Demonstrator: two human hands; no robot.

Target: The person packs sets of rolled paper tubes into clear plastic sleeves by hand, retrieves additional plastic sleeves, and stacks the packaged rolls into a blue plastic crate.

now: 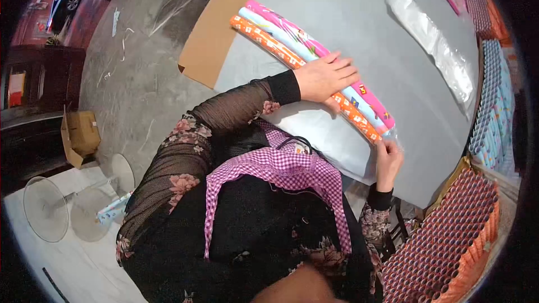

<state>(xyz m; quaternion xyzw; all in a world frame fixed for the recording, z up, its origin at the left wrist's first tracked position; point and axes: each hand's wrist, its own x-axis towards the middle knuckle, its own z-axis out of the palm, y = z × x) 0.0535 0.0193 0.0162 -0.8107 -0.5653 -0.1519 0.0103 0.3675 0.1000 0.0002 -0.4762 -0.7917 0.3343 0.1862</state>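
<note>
Three printed rolls [281, 35]: left hand [327, 77] across, right hand [388, 163] at one end.

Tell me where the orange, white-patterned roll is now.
In the head view, the orange roll lies mid-frame on the grey table, along the light-blue roll's near side, left hand across its middle, right hand at its right-hand end.

rolls [357, 100] and clear plastic [432, 42] flank a passable gap.
</note>
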